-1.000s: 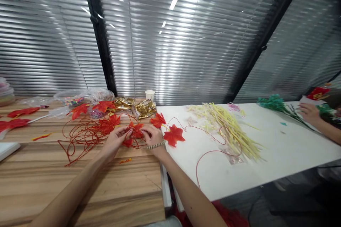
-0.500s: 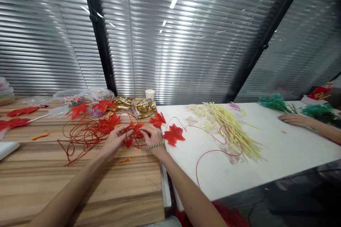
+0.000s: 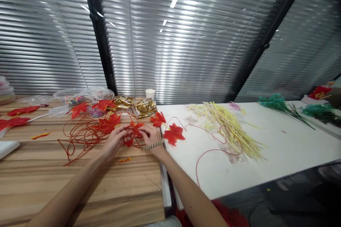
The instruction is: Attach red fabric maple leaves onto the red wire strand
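Right now I am pinching a red leaf (image 3: 134,130) between both grips, left hand (image 3: 115,141) and right hand (image 3: 151,135) clamped together on it, working it onto the red wire (image 3: 85,133) lying on the wooden surface (image 3: 80,184); twisting it tight seems to need steady fingers.

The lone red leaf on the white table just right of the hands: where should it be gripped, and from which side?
Judging by its pose, pinch the red leaf at its near, lower edge, coming from above: it lies flat on the white table, with red wire trailing to its right.
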The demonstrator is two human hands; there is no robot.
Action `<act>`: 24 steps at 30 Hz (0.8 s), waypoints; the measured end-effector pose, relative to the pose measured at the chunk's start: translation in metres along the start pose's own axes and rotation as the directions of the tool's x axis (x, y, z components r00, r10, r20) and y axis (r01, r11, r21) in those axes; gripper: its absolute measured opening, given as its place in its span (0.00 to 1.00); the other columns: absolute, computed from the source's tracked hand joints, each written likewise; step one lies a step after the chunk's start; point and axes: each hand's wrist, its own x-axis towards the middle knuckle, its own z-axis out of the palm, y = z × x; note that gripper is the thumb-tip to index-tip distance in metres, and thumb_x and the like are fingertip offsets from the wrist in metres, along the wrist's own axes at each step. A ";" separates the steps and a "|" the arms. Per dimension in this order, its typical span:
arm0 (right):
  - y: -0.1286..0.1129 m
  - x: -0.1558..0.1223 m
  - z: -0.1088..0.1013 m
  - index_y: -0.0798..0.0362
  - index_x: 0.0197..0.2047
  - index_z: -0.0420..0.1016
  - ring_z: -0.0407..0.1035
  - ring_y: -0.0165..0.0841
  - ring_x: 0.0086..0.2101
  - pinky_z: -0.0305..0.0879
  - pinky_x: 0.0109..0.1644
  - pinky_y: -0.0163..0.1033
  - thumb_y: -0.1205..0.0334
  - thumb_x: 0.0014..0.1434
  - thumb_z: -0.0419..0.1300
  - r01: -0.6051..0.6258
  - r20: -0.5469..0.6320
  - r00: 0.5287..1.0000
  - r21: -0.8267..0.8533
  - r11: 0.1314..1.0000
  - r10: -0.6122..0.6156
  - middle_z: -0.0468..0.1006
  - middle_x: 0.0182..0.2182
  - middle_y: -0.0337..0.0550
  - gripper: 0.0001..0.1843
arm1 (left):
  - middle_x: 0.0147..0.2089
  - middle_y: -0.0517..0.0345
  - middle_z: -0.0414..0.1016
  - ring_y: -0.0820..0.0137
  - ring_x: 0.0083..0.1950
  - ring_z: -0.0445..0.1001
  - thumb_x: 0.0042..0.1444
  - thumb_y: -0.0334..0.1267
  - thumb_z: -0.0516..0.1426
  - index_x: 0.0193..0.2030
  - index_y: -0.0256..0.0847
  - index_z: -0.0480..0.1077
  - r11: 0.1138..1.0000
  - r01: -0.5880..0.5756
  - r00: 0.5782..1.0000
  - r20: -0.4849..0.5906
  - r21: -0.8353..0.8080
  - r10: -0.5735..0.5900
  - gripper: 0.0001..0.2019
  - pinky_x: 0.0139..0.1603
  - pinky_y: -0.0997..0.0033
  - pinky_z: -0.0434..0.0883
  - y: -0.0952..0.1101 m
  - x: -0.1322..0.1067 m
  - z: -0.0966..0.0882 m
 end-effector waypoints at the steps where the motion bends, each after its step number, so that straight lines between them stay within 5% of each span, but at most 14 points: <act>1: 0.000 0.000 0.000 0.53 0.35 0.76 0.70 0.33 0.35 0.65 0.42 0.37 0.71 0.57 0.55 0.001 0.000 1.000 0.001 1.000 -0.001 0.76 0.32 0.43 0.09 | 0.36 0.54 0.76 0.70 0.34 0.73 0.39 0.35 0.63 0.34 0.37 0.74 1.000 0.000 1.000 0.004 -0.001 0.000 0.12 0.35 0.72 0.72 0.000 0.000 0.000; 10: 0.001 0.000 0.001 0.53 0.35 0.76 0.70 0.33 0.35 0.65 0.42 0.38 0.70 0.57 0.54 -0.012 0.008 1.000 0.001 1.000 0.012 0.76 0.32 0.43 0.09 | 0.40 0.53 0.76 0.67 0.40 0.74 0.39 0.37 0.65 0.36 0.37 0.74 0.999 -0.006 0.999 0.039 0.053 0.004 0.15 0.41 0.69 0.72 -0.002 0.001 0.000; 17: 0.006 0.000 0.003 0.52 0.35 0.76 0.70 0.32 0.35 0.65 0.42 0.37 0.71 0.57 0.53 -0.003 -0.004 1.000 0.025 1.000 0.003 0.77 0.33 0.43 0.10 | 0.37 0.53 0.75 0.69 0.35 0.73 0.40 0.42 0.66 0.39 0.37 0.72 0.983 -0.032 0.999 0.007 0.183 0.031 0.19 0.31 0.74 0.69 -0.005 0.002 -0.002; 24: 0.004 0.000 0.002 0.52 0.35 0.76 0.70 0.33 0.35 0.66 0.42 0.37 0.70 0.57 0.53 0.001 0.013 1.000 0.019 1.000 -0.002 0.76 0.32 0.43 0.10 | 0.37 0.54 0.75 0.68 0.36 0.72 0.39 0.43 0.66 0.38 0.38 0.73 0.973 -0.054 0.998 0.000 0.224 0.055 0.18 0.31 0.74 0.67 -0.006 0.004 -0.002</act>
